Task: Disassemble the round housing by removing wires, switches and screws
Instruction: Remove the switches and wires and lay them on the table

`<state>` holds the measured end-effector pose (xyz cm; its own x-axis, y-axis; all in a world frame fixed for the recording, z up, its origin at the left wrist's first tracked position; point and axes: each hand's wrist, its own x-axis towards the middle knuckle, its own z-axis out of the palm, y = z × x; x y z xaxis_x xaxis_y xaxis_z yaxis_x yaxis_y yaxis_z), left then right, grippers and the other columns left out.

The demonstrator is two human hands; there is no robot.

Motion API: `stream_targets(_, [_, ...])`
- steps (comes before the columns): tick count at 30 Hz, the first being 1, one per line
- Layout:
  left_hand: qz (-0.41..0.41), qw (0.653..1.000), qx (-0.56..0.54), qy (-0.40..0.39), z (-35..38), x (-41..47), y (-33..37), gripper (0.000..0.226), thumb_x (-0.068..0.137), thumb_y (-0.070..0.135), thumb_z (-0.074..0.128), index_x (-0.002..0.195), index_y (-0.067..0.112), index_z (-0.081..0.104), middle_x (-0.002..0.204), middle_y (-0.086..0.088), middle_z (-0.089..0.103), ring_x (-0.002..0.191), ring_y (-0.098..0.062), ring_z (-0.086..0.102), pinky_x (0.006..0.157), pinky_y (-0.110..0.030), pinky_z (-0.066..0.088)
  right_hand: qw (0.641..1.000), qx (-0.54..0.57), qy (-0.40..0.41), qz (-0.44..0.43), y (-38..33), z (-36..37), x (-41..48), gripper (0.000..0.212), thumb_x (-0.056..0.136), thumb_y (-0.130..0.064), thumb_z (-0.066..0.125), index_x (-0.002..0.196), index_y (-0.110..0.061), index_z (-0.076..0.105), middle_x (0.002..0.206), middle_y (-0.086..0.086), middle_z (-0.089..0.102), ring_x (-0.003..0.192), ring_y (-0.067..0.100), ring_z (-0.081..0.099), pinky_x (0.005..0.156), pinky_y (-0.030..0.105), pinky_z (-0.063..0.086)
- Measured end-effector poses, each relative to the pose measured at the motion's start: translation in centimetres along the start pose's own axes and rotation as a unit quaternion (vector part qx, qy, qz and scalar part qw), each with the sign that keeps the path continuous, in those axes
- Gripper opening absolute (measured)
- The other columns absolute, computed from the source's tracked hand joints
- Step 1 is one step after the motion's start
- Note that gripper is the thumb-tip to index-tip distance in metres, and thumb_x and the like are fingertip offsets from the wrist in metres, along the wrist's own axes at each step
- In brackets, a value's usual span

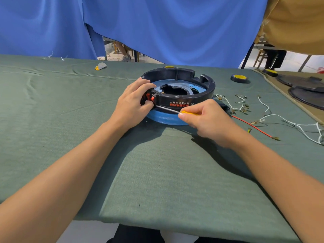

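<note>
Left hand (134, 100) grips the red switch (149, 98) on the round housing (182, 88), right hand (205, 118) pinches a screwdriver (168, 109); loose wires (280, 120) beside.

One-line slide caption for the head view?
Left hand steadies round housing; right hand works screwdriver at switch.

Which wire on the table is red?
The long thin red wire lying on the green cloth just beyond the right hand. The other loose wires farther right are white.
</note>
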<state>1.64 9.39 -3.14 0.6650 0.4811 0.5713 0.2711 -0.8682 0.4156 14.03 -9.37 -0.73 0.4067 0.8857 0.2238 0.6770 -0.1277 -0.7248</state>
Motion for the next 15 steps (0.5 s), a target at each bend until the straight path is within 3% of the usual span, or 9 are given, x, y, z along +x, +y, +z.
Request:
stream_targets(2, [-0.003, 1.000, 0.000, 0.000, 0.0, 0.0, 0.0, 0.044, 0.087, 0.008, 0.056, 0.131, 0.016, 0.058, 0.142, 0.004, 0.049, 0.139, -0.015, 0.034, 0.110, -0.021, 0.020, 0.999, 0.024, -0.010, 0.022, -0.2, -0.1, 0.0, 0.036, 0.094, -0.023, 0.060, 0.065, -0.001, 0.057, 0.052, -0.001, 0.033, 0.046, 0.010, 0.025, 0.050, 0.023, 0.024])
stream_targets(5, [-0.004, 1.000, -0.002, 0.001, -0.1, 0.1, -0.1, 0.046, 0.084, 0.009, 0.058, 0.129, 0.017, 0.060, 0.138, 0.004, 0.052, 0.135, -0.018, 0.039, 0.106, -0.021, 0.022, 0.978, -0.190, 0.069, -0.056, -1.0, 1.3, -1.0, 0.042, 0.094, -0.027, 0.054, 0.057, -0.013, 0.042, 0.051, -0.003, 0.039, 0.053, 0.016, 0.037, 0.056, 0.031, 0.027])
stream_targets(7, [-0.003, 1.000, -0.001, 0.002, -0.2, 0.1, 0.0, 0.048, 0.080, 0.015, 0.056, 0.128, 0.019, 0.062, 0.136, 0.004, 0.054, 0.130, -0.020, 0.042, 0.105, -0.024, 0.026, 0.957, -0.257, 0.104, -0.082, -1.8, 2.5, -1.8, 0.034, 0.095, -0.028, 0.049, 0.065, -0.019, 0.037, 0.065, 0.006, 0.051, 0.065, 0.029, 0.048, 0.060, 0.031, 0.028])
stream_targets(11, [-0.006, 1.000, -0.001, 0.000, -0.4, 0.0, 0.4, 0.053, 0.076, 0.024, 0.049, 0.128, 0.019, 0.062, 0.135, 0.004, 0.054, 0.127, -0.022, 0.044, 0.106, -0.031, 0.032, 0.937, -0.316, 0.108, -0.104, -2.0, 3.6, -2.2, 0.019, 0.096, -0.020, 0.046, 0.080, -0.015, 0.037, 0.075, 0.009, 0.049, 0.073, 0.036, 0.054, 0.061, 0.037, 0.038])
stream_targets(15, [-0.009, 1.000, -0.001, -0.003, -0.4, 0.0, 0.3, 0.051, 0.079, 0.022, 0.052, 0.129, 0.020, 0.061, 0.137, 0.004, 0.053, 0.130, -0.021, 0.043, 0.108, -0.032, 0.030, 0.957, -0.247, 0.095, -0.117, -1.8, 2.6, -1.9, 0.032, 0.096, -0.023, 0.050, 0.068, -0.014, 0.039, 0.059, -0.002, 0.040, 0.060, 0.023, 0.041, 0.059, 0.032, 0.026])
